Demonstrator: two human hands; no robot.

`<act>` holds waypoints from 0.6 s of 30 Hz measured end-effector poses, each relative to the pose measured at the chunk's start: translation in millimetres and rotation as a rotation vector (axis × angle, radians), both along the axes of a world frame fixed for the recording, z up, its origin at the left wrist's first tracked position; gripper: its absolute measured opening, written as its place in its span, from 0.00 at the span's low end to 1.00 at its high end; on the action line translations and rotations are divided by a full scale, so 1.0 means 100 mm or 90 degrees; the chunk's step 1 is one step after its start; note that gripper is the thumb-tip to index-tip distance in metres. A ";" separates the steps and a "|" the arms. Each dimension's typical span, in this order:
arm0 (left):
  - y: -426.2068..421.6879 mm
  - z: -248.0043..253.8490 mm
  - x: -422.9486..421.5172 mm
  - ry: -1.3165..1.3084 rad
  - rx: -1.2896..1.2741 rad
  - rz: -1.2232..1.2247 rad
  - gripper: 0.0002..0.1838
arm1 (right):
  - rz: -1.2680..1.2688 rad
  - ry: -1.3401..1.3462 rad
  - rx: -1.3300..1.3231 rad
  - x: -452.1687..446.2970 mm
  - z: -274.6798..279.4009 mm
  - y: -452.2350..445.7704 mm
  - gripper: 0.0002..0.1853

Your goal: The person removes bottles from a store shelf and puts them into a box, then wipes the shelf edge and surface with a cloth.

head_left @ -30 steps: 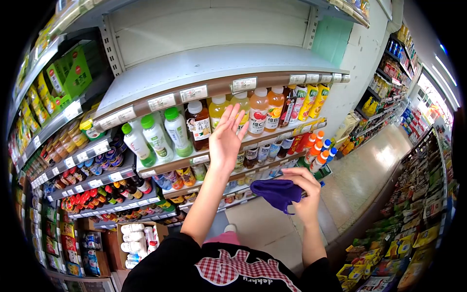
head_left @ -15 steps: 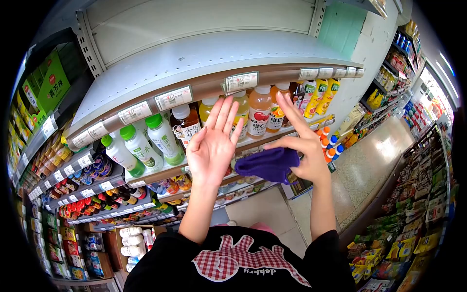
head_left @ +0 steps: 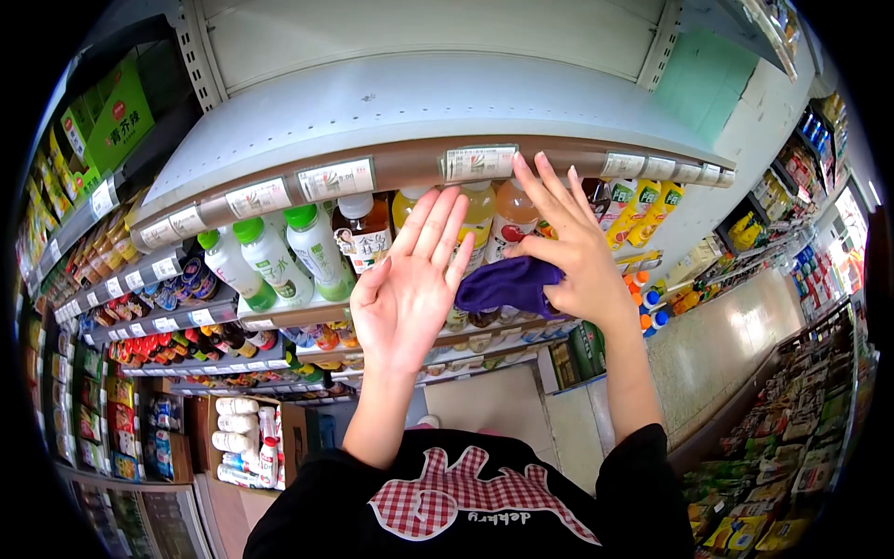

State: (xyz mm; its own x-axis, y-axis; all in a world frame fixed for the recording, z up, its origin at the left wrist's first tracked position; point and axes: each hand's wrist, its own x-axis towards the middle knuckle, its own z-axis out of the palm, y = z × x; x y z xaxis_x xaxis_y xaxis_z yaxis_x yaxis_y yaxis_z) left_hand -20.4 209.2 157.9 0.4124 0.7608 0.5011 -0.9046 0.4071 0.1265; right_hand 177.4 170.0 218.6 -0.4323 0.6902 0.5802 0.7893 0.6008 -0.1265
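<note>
My left hand (head_left: 399,312) is raised palm up in front of the drinks, its fingers stretched out and nothing in it. Beside it, my right hand (head_left: 589,278) grips a dark purple cloth (head_left: 510,283) low in the palm by the thumb, while its other fingers point up toward the price labels. The cloth hangs bunched between both hands. Just behind the hands stand a brown drink bottle (head_left: 361,231) and a pinkish drink bottle (head_left: 511,216), both partly covered. White bottles with green caps (head_left: 317,252) are to the left.
Above the bottles juts a grey metal shelf (head_left: 419,98) with price labels (head_left: 335,179) along its front edge. An open carton (head_left: 294,438) of white bottles sits low at the left. Snack racks (head_left: 782,447) line the right side, beside a tiled aisle (head_left: 722,345).
My right hand has turned and its fingers have risen, lifting the cloth slightly. My left hand stays palm up. The view has shifted a little, showing more of the carton at lower left.
</note>
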 end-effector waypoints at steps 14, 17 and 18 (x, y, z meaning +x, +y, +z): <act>0.02 -0.01 0.07 -0.016 -0.003 0.000 0.48 | 0.012 -0.002 0.016 0.04 -0.04 0.06 0.14; 0.01 0.04 0.08 -0.006 0.007 0.001 0.48 | 0.016 -0.002 0.010 0.02 -0.04 0.05 0.13; 0.02 0.03 0.08 -0.004 0.007 -0.001 0.48 | 0.014 -0.005 0.008 0.01 -0.05 0.05 0.13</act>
